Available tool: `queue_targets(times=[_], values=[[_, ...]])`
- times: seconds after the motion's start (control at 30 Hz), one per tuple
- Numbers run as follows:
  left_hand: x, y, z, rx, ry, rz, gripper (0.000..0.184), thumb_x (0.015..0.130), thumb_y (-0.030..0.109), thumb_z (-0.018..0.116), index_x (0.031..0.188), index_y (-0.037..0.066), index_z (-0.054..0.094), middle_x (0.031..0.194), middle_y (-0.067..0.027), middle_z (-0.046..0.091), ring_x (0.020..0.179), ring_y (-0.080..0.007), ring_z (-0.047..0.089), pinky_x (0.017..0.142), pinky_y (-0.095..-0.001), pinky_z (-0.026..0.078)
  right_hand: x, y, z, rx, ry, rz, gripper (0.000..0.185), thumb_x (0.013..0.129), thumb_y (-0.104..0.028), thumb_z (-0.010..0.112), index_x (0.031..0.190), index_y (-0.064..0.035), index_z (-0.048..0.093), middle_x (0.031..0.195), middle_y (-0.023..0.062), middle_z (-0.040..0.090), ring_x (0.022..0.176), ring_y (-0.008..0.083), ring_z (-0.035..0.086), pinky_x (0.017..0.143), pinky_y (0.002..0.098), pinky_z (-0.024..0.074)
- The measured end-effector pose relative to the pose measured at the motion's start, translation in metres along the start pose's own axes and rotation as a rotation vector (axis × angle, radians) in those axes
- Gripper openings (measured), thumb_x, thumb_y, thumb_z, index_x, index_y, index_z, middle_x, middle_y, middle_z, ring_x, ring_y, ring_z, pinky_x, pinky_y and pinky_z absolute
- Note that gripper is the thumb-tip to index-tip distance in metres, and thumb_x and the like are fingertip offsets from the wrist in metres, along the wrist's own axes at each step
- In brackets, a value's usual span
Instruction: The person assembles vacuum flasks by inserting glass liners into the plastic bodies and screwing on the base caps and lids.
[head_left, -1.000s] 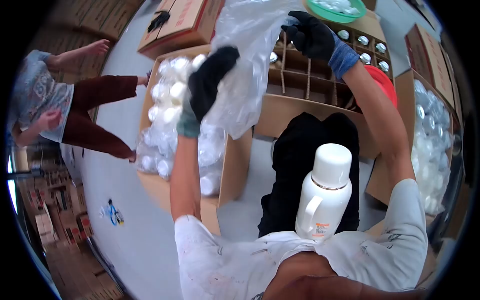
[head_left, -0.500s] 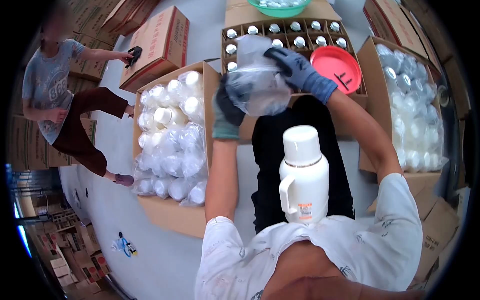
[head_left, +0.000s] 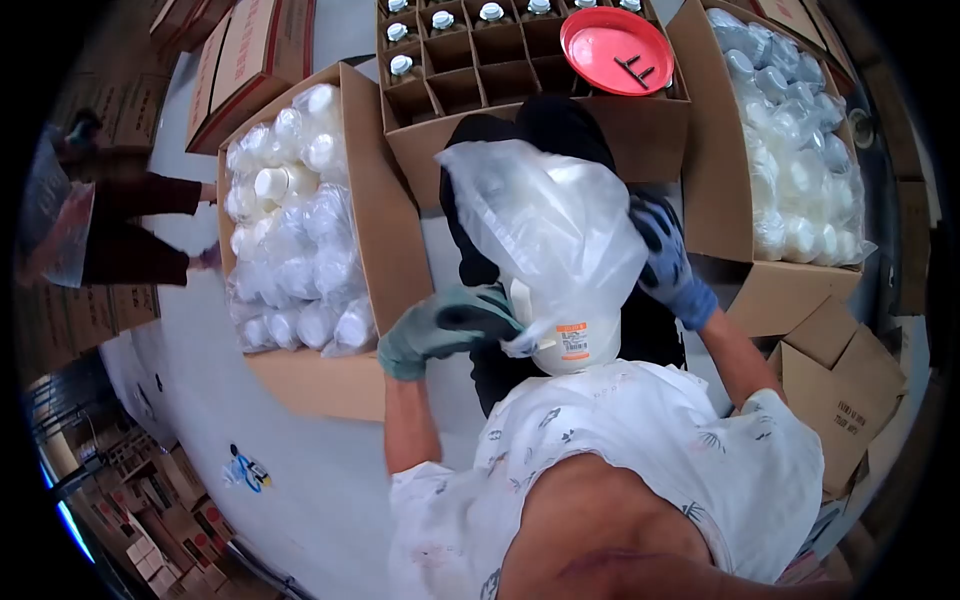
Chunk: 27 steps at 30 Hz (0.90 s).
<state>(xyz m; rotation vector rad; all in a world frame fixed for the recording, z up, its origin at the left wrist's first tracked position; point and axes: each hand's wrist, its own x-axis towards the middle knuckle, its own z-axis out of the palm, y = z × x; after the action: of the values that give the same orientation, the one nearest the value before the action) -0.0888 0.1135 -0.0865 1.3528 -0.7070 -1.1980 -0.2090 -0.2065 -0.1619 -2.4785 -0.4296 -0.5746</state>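
A clear plastic bag [head_left: 560, 215] covers the upper part of a white thermos jug [head_left: 597, 350] standing on my lap. The jug's orange-and-white label shows below the bag, and its handle is partly veiled. My left hand [head_left: 450, 325], in a grey-green glove, pinches the bag's lower edge beside the jug. On the other side, my right hand [head_left: 665, 260], in a blue-grey glove with dark fingertips, is curled at the bag's edge. Some of its fingertips are hidden by the plastic.
Cartons of bagged white jugs stand left [head_left: 295, 230] and right [head_left: 795, 150]. Ahead, a divided carton [head_left: 530, 135] holds silvery-topped bottles, with a red dish [head_left: 615, 50] holding small dark pieces on it. Another person [head_left: 130, 230] is at the far left. Flattened cardboard [head_left: 840, 390] lies right.
Both hands have come down towards my body with the bag, which now sits over the jug. My view has tilted down. The other person has shifted towards the left edge and is blurred.
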Motion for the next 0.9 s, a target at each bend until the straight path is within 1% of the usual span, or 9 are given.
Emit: queue_targets(times=[0.03,0.13,0.27,0.43,0.5,0.63,0.73,0.83,0.9], values=[[-0.015,0.012,0.016,0.163,0.109,-0.415,0.036,0.084,0.024,0.064,0.109,-0.002,0.065,0.102,-0.0111,0.065,0.074,-0.0142,0.06,0.063,-0.0257,0.049,-0.028,-0.006,-0.005,-0.004,-0.159,-0.025,0.045,0.064,-0.011,0.068,0.107,-0.0093,0.058,0.122,0.02,0.048,0.117,0.0408,0.044,0.099,0.0561,0.0377],[-0.033,-0.015,0.021,0.283,-0.212,-0.456,0.039,0.082,0.021,0.069,0.111,-0.003,0.062,0.104,-0.0142,0.064,0.087,-0.0189,0.062,0.072,-0.0294,0.051,-0.081,-0.031,-0.019,0.059,-0.534,-0.299,0.03,0.071,-0.018,0.061,0.101,-0.0134,0.059,0.119,0.019,0.049,0.119,0.0369,0.044,0.101,0.0558,0.0365],[-0.035,-0.009,-0.009,0.074,0.453,-0.275,0.036,0.084,0.029,0.067,0.109,0.005,0.06,0.085,-0.0077,0.065,0.067,-0.0164,0.061,0.057,-0.0307,0.046,-0.084,-0.038,-0.032,0.095,-0.597,-0.251,0.029,0.07,-0.02,0.061,0.097,-0.0112,0.059,0.116,0.0177,0.052,0.114,0.0363,0.049,0.101,0.0551,0.0373],[-0.007,0.007,0.017,0.991,0.532,0.062,0.037,0.084,0.022,0.062,0.111,0.0,0.051,0.089,-0.0174,0.064,0.076,-0.0269,0.065,0.073,-0.0407,0.05,-0.064,-0.037,-0.022,0.217,-0.492,-0.261,0.034,0.069,-0.025,0.065,0.098,-0.0084,0.06,0.111,0.017,0.055,0.104,0.0363,0.054,0.094,0.0524,0.0425],[-0.048,-0.011,0.002,0.427,0.555,-0.339,0.043,0.085,0.023,0.061,0.119,0.0,0.049,0.097,-0.0178,0.064,0.081,-0.0275,0.066,0.077,-0.0393,0.051,-0.047,-0.046,-0.018,0.428,-0.449,0.032,0.032,0.073,-0.025,0.067,0.098,-0.0048,0.061,0.104,0.0178,0.056,0.098,0.0358,0.056,0.09,0.0466,0.0448],[-0.115,-0.058,0.009,-0.605,0.749,-0.284,0.038,0.093,0.013,0.049,0.128,-0.003,0.046,0.115,-0.0187,0.06,0.086,-0.0276,0.067,0.083,-0.0386,0.054,0.059,-0.06,0.033,0.92,-0.114,0.248,0.035,0.087,-0.028,0.062,0.11,-0.0011,0.06,0.113,0.0175,0.056,0.104,0.0322,0.056,0.089,0.0392,0.0453],[-0.146,-0.108,-0.012,-0.471,0.98,0.182,0.035,0.094,0.009,0.042,0.126,-0.006,0.046,0.112,-0.0231,0.061,0.091,-0.0302,0.065,0.086,-0.0416,0.053,0.193,-0.067,0.083,1.172,-0.27,0.089,0.046,0.087,-0.02,0.062,0.131,-0.0079,0.052,0.128,0.0165,0.051,0.116,0.0311,0.053,0.099,0.0396,0.0432],[-0.131,-0.11,-0.105,-0.779,1.145,0.552,0.041,0.097,0.017,0.035,0.123,-0.011,0.047,0.115,-0.027,0.06,0.11,-0.0387,0.058,0.099,-0.0455,0.047,0.312,-0.06,0.193,0.447,-0.032,-0.406,0.043,0.083,-0.015,0.062,0.125,-0.0105,0.057,0.123,0.0159,0.054,0.109,0.0355,0.056,0.092,0.0445,0.0457],[-0.11,-0.098,-0.169,-0.822,1.176,0.73,0.048,0.098,0.028,0.037,0.123,-0.013,0.046,0.115,-0.027,0.06,0.109,-0.0395,0.058,0.101,-0.0501,0.044,0.372,-0.061,0.229,0.239,-0.402,-0.309,0.031,0.085,-0.019,0.056,0.115,-0.0107,0.059,0.117,0.0168,0.054,0.104,0.0384,0.055,0.089,0.0445,0.0449]])
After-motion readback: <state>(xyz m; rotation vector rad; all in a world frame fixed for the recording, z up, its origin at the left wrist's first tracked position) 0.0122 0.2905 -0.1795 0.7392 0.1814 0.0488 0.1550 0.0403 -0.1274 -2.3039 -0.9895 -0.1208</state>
